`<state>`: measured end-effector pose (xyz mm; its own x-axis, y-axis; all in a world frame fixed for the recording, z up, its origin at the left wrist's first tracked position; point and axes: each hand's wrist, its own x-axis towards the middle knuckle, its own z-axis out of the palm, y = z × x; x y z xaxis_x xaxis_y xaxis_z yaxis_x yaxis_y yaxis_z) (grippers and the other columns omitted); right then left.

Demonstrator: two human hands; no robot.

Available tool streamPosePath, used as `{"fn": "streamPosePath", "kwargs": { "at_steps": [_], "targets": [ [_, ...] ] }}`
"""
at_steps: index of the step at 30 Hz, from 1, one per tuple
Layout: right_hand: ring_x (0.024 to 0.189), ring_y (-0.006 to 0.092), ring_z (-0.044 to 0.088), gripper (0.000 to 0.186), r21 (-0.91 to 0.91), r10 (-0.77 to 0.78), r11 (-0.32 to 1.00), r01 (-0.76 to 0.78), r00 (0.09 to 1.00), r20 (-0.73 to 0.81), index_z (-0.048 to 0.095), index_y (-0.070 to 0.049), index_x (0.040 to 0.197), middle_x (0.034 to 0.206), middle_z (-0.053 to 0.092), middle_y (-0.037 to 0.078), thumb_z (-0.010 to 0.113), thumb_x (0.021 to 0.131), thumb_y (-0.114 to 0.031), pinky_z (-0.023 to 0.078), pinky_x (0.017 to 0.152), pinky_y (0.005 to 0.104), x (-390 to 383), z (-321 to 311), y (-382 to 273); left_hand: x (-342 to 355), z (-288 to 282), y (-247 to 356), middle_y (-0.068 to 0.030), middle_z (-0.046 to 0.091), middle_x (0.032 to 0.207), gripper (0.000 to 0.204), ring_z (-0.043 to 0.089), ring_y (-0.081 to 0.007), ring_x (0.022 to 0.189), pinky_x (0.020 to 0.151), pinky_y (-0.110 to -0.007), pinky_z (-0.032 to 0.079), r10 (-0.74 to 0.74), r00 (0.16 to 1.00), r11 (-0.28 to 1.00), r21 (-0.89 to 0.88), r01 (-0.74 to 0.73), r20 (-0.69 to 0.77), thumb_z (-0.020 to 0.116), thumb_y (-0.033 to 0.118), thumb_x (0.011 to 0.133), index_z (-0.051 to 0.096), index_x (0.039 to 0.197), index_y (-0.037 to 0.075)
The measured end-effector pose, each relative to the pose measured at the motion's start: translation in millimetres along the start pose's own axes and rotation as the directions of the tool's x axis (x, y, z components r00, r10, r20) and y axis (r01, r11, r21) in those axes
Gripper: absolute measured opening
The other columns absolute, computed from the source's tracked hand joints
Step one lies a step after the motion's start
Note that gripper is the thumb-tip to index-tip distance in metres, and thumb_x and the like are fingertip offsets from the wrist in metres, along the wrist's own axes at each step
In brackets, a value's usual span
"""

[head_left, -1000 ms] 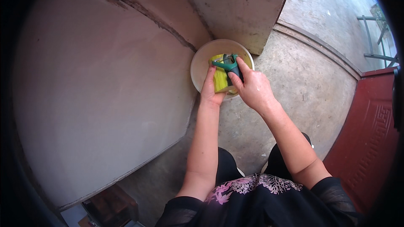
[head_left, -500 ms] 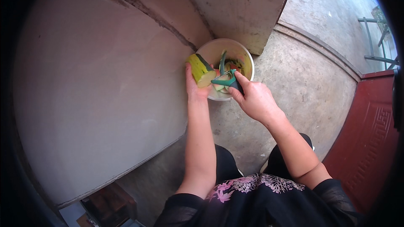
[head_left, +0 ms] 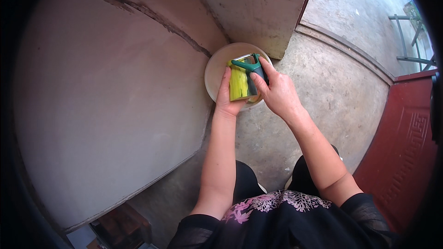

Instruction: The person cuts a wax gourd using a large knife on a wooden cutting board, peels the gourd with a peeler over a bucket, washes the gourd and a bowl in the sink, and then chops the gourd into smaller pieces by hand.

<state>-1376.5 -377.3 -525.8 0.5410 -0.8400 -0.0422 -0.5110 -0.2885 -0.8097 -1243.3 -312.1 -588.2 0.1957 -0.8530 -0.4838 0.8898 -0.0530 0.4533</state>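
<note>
My left hand [head_left: 226, 94] grips a cut length of vegetable [head_left: 238, 85], mostly bright yellow-green where peeled, with a dark green strip of skin on its right side. My right hand [head_left: 277, 87] is closed round a green-and-dark peeler [head_left: 250, 67], whose blade lies on the upper end of the vegetable. Both are held over a white plastic bucket [head_left: 217, 60] standing in the corner between wall and floor. The bucket's contents are mostly hidden by the vegetable and my hands.
A pale panel [head_left: 110, 101] fills the left, and a grimy wall block [head_left: 249, 4] rises behind the bucket. Concrete floor [head_left: 332, 92] runs right past a ridge to a dark metal rack [head_left: 406, 58]. A red embossed panel [head_left: 401, 138] is at right, brown boxy items [head_left: 124, 226] at lower left.
Half a second ago the vegetable was tipped leftward with the peeler below it; now both have returned to upright over the bucket's middle, peeler on top, much as one second ago.
</note>
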Motion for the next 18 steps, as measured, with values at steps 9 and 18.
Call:
{"fn": "streamPosePath", "kwargs": {
  "at_steps": [9, 18],
  "targets": [
    [0.075, 0.0380, 0.062, 0.053, -0.063, -0.012, 0.998, 0.012, 1.000, 0.005, 0.045, 0.001, 0.126, 0.077, 0.063, 0.022, 0.054, 0.086, -0.033, 0.050, 0.067, 0.0455, -4, 3, -2, -1, 2, -2, -0.0047, 0.059, 0.113, 0.049, 0.057, -0.0222, 0.102, 0.083, -0.039, 0.050, 0.016, 0.998, 0.998, -0.054, -0.013, 0.059, 0.048, 0.052, 0.087, 0.053, 0.119, 0.016],
    [0.073, 0.0375, 0.062, 0.053, -0.082, -0.032, 0.996, 0.034, 0.999, 0.031, 0.044, 0.003, 0.127, 0.076, 0.063, 0.022, 0.054, 0.087, -0.031, 0.050, 0.065, 0.0453, -8, 5, -10, 2, -9, -3, -0.0050, 0.059, 0.112, 0.049, 0.058, -0.0229, 0.102, 0.080, -0.039, 0.051, 0.032, 0.999, 0.991, -0.127, -0.030, 0.011, 0.047, 0.052, 0.088, 0.054, 0.118, 0.015]
  ]
}}
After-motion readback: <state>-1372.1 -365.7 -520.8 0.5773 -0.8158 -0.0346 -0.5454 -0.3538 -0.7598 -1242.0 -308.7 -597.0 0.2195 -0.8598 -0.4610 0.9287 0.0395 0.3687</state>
